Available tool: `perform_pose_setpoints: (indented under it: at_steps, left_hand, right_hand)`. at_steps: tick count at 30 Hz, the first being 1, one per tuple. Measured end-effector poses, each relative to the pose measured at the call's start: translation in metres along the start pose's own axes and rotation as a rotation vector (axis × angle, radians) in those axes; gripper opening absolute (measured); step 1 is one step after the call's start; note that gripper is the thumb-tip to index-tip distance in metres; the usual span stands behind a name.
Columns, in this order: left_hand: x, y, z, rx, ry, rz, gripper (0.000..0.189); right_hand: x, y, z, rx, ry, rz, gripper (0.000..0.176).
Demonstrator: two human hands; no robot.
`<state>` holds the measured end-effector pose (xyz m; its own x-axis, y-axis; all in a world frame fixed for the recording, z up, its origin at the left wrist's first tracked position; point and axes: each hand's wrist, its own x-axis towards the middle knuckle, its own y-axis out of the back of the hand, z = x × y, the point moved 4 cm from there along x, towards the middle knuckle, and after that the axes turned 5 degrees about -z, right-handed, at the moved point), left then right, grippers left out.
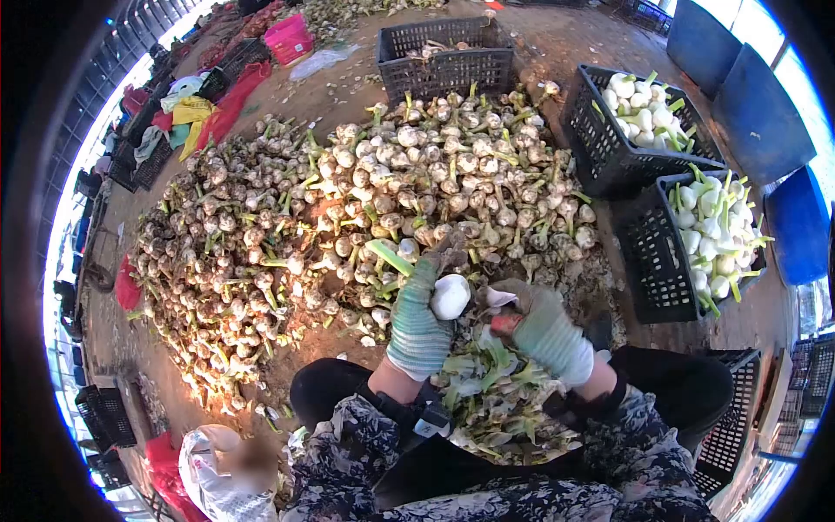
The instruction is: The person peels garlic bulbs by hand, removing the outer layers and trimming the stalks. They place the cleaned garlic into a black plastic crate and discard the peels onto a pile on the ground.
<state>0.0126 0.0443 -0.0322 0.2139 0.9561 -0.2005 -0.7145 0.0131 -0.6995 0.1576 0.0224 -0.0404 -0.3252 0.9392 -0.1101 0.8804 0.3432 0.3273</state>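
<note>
Gloved left hand point(422, 317) raised and closed in a grip; gloved right hand point(546, 332) curled shut just beside it.

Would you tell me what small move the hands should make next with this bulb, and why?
Probably trim off the green stalk: the bulb in the left hand already looks white like those in the near crate, yet its stalk is long, and the right hand sits beside it.

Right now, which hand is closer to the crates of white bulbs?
Right. The right hand is beside the nearer crate; the left hand, holding a bulb, is farther off, past the right hand.
</note>
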Motion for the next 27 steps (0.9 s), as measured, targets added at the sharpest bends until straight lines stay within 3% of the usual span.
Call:
perform_pose_setpoints:
  at_steps: [1, 3, 5, 7, 9, 10, 13, 14, 17, 18, 21, 22, 23, 25, 26, 27]
  left_hand:
    - [0.0, 0.0, 0.005, 0.041, -0.046, 0.005, 0.06]
    - [0.005, 0.003, 0.009, 0.166, -0.097, -0.056, 0.068]
    - [-0.006, -0.008, 0.018, 0.443, -0.113, -0.091, 0.086]
    - [-0.003, -0.011, 0.01, 0.463, -0.25, -0.144, 0.087]
    - [-0.004, -0.009, 0.011, 0.555, -0.239, -0.196, 0.087]
    - [-0.006, -0.009, 0.011, 0.642, -0.231, -0.24, 0.087]
    - [-0.014, -0.017, 0.017, 0.492, -0.153, -0.225, 0.087]
    - [-0.011, -0.016, 0.019, 0.66, -0.249, -0.3, 0.088]
    - [-0.009, -0.01, 0.019, 0.401, -0.254, -0.2, 0.076]
    - [-0.011, -0.011, 0.017, 0.399, -0.251, -0.202, 0.076]
    - [-0.015, -0.012, 0.02, 0.54, -0.309, -0.139, 0.076]
    - [-0.011, -0.007, 0.018, 0.618, -0.405, -0.189, 0.074]
    - [-0.012, -0.008, 0.021, 0.616, -0.405, -0.187, 0.074]
    - [-0.015, -0.017, 0.025, 0.779, -0.404, -0.26, 0.069]
    - [-0.013, -0.016, 0.025, 0.867, -0.526, -0.28, 0.063]
    - [-0.014, -0.015, 0.025, 0.869, -0.525, -0.282, 0.063]
  right_hand:
    - [0.004, 0.003, 0.02, -0.219, -0.177, -0.082, 0.045]
    - [0.0, 0.012, 0.016, -0.326, -0.118, 0.014, 0.044]
    - [-0.007, 0.015, 0.001, 0.298, -0.31, -0.022, 0.044]
    - [-0.005, 0.015, -0.005, 0.269, -0.268, -0.019, 0.041]
    - [0.0, 0.001, -0.027, 0.512, -0.161, -0.127, 0.039]
    - [0.0, -0.002, -0.043, 0.276, 0.069, -0.096, 0.035]
    - [0.002, -0.007, -0.042, 0.116, -0.047, -0.081, 0.034]
    - [0.001, -0.007, -0.042, 0.115, -0.043, -0.081, 0.034]
    - [-0.012, -0.007, -0.026, 0.622, -0.192, -0.143, 0.038]
    - [-0.014, -0.003, -0.026, 0.6, -0.145, -0.149, 0.04]
    - [-0.02, 0.003, -0.037, 0.584, -0.248, -0.094, 0.041]
    - [-0.023, -0.004, -0.001, 0.671, -0.215, -0.007, 0.039]
    - [-0.023, -0.005, -0.006, 0.669, -0.217, -0.007, 0.039]
    - [-0.021, -0.007, -0.029, 0.429, -0.025, 0.033, 0.032]
    - [-0.024, -0.01, -0.034, 0.366, -0.111, 0.092, 0.028]
    - [-0.022, -0.01, -0.034, 0.368, -0.11, 0.093, 0.028]
